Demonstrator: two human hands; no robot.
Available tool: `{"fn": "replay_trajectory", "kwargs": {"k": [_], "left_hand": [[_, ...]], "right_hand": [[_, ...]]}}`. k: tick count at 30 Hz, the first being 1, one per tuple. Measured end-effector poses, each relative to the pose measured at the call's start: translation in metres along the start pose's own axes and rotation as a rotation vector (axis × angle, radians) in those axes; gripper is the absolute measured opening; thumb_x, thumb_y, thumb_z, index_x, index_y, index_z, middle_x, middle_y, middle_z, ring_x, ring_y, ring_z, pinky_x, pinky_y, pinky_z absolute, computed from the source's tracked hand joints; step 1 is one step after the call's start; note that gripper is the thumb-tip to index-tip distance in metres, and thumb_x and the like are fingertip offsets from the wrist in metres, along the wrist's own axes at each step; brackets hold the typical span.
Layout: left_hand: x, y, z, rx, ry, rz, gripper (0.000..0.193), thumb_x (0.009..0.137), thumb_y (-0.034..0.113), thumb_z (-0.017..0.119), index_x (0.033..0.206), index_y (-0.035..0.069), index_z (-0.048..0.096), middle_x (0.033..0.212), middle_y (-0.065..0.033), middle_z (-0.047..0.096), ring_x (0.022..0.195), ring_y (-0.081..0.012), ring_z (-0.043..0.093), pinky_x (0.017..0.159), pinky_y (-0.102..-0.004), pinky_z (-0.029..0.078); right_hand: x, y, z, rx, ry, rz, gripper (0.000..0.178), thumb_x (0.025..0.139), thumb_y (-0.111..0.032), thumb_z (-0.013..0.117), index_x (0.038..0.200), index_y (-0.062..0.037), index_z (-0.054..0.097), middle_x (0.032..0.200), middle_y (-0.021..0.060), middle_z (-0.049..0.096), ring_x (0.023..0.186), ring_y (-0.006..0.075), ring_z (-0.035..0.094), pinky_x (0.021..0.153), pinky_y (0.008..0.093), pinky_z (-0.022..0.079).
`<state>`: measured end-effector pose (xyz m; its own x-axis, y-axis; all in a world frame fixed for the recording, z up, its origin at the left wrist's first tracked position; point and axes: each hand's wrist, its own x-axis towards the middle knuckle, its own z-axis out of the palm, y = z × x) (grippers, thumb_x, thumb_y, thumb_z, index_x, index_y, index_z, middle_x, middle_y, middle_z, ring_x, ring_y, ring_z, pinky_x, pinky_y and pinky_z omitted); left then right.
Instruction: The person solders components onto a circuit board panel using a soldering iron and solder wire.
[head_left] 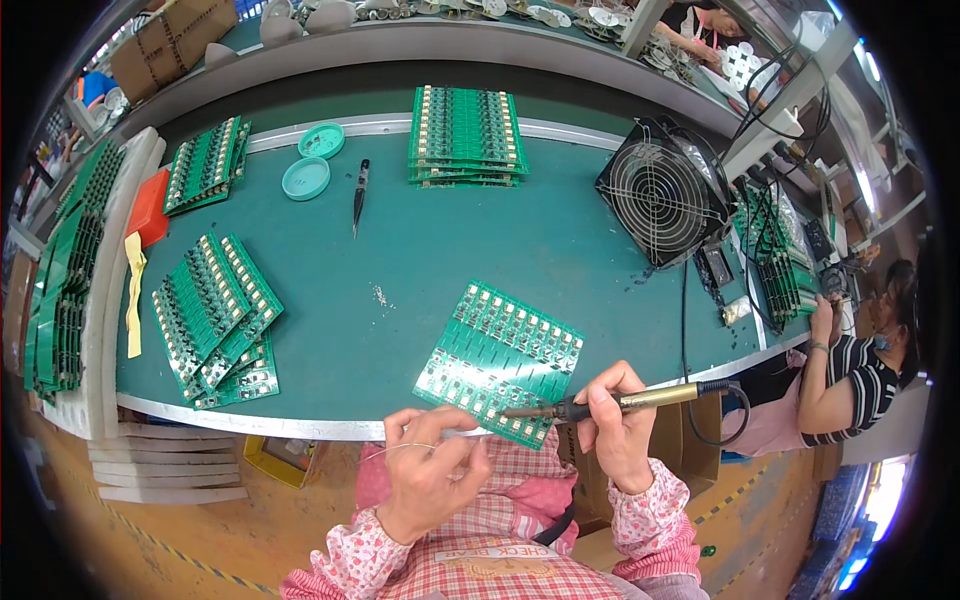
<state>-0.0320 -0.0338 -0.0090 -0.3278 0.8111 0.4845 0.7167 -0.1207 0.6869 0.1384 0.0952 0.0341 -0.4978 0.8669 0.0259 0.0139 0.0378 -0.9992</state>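
Observation:
A green circuit board [492,352] with rows of small components lies on the green work mat at the front edge of the bench. My right hand [617,425] is closed round a soldering iron [655,397] with a gold-coloured barrel. The iron's dark tip touches or hovers just over the lower part of the board. At the board's lower left edge, my left hand [432,467] is closed in a pinch on thin solder wire [400,446], whose loose end trails to the left. The fingers hide part of the board's corner.
Circuit board stacks stand at the back [467,135] and left [215,320]. Beyond the board lie tweezers [360,195] and round teal dishes [306,179]. A black fan [662,193] stands at right, near the iron's cable [685,310]. A co-worker [850,390] sits at far right.

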Motion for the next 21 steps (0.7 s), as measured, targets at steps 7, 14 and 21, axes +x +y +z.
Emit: {"fn": "replay_trajectory", "kwargs": {"k": [7, 14, 21], "left_hand": [[0.000, 0.001, -0.002, -0.016, -0.033, 0.031, 0.016, 0.071, 0.005, 0.070, 0.065, 0.009, 0.056, 0.094, -0.0034, 0.067, 0.094, -0.0186, 0.068, 0.089, -0.0411, 0.036], [-0.004, 0.000, -0.002, 0.000, -0.041, 0.021, 0.014, 0.072, 0.005, 0.070, 0.067, 0.008, 0.057, 0.094, -0.0028, 0.067, 0.096, -0.0199, 0.068, 0.092, -0.0436, 0.036], [-0.001, 0.005, -0.002, -0.004, -0.056, 0.040, 0.015, 0.072, 0.006, 0.072, 0.067, 0.011, 0.058, 0.095, -0.0017, 0.066, 0.097, -0.0184, 0.067, 0.098, -0.0428, 0.034]], "right_hand": [[-0.014, 0.004, -0.004, 0.012, 0.077, -0.024, 0.019, 0.100, -0.017, 0.056, 0.088, -0.0029, 0.051, 0.065, 0.0006, 0.055, 0.043, 0.0031, 0.046, 0.039, 0.0195, 0.036], [0.014, -0.010, -0.013, -0.008, -0.020, -0.004, 0.017, 0.100, -0.014, 0.055, 0.087, -0.0029, 0.052, 0.069, 0.0010, 0.057, 0.043, 0.0022, 0.045, 0.038, 0.0192, 0.035], [-0.019, -0.005, -0.023, 0.033, 0.150, -0.069, 0.023, 0.099, -0.021, 0.056, 0.086, -0.0029, 0.050, 0.067, 0.0034, 0.057, 0.041, 0.0044, 0.044, 0.036, 0.0207, 0.035]]}}
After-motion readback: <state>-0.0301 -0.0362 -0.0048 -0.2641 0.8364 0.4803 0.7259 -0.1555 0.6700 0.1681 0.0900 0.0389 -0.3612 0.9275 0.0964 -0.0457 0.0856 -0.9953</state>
